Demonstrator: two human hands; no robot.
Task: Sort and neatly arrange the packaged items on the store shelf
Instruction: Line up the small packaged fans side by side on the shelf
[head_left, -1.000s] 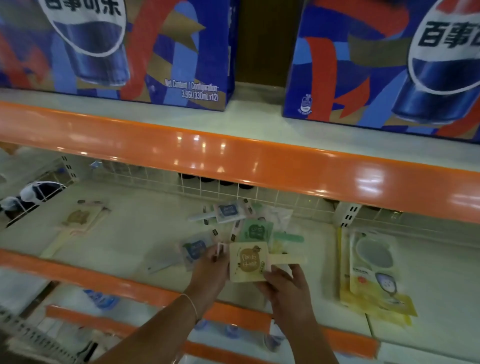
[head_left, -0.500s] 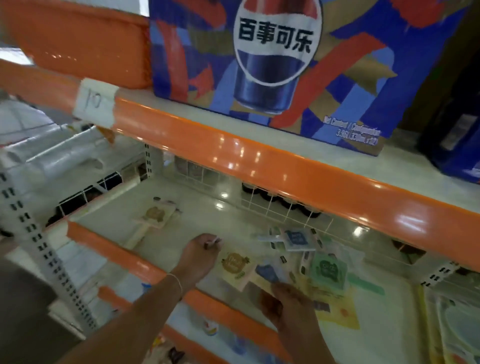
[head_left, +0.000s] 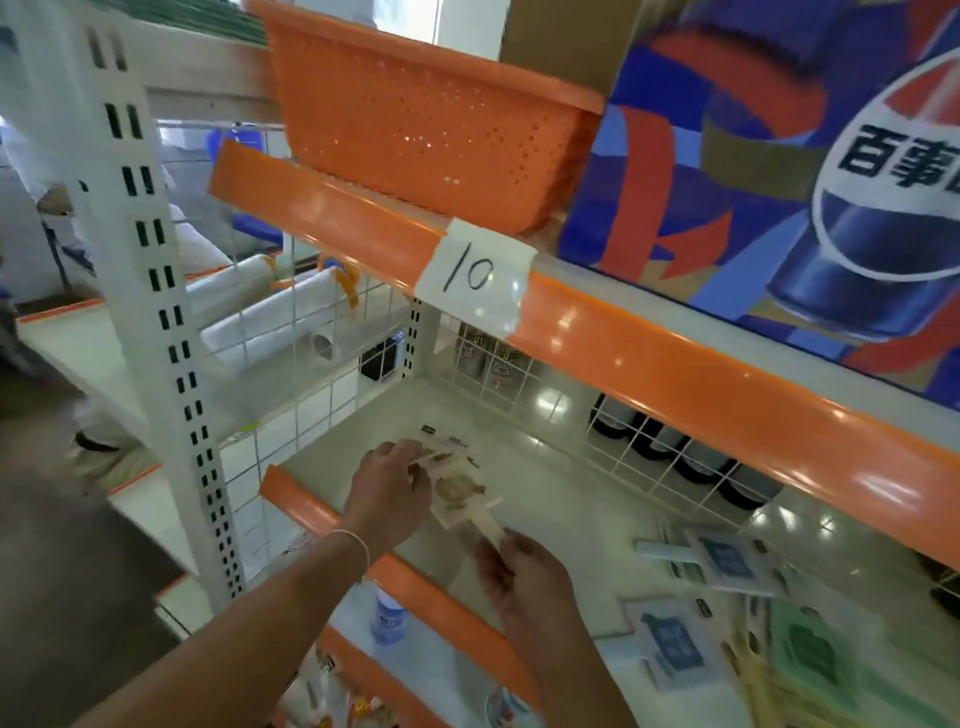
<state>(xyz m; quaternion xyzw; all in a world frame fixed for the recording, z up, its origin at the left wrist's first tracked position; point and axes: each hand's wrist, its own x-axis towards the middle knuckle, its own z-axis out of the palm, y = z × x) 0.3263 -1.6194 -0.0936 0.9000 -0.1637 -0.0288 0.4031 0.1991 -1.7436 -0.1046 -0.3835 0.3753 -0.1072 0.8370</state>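
Note:
A beige packet (head_left: 457, 493) with a long handle lies flat near the left end of the white shelf (head_left: 566, 499). My left hand (head_left: 389, 493) rests on its left edge with curled fingers. My right hand (head_left: 519, 571) pinches the tip of the packet's handle. A second beige packet (head_left: 447, 447) peeks out just behind it. Blue packets (head_left: 727, 561) and a green packet (head_left: 810, 654) lie scattered on the shelf to the right.
An orange rail (head_left: 675, 374) with a taped "10" label (head_left: 475, 275) edges the shelf above, which carries an orange basket (head_left: 431, 119) and a Pepsi carton (head_left: 779, 182). A wire grid (head_left: 649, 441) backs the shelf. Plastic rolls (head_left: 270, 312) lie left.
The view has swung left. Both hands carried the beige packet from the scattered pile to the left end of the shelf, beside the other beige packet.

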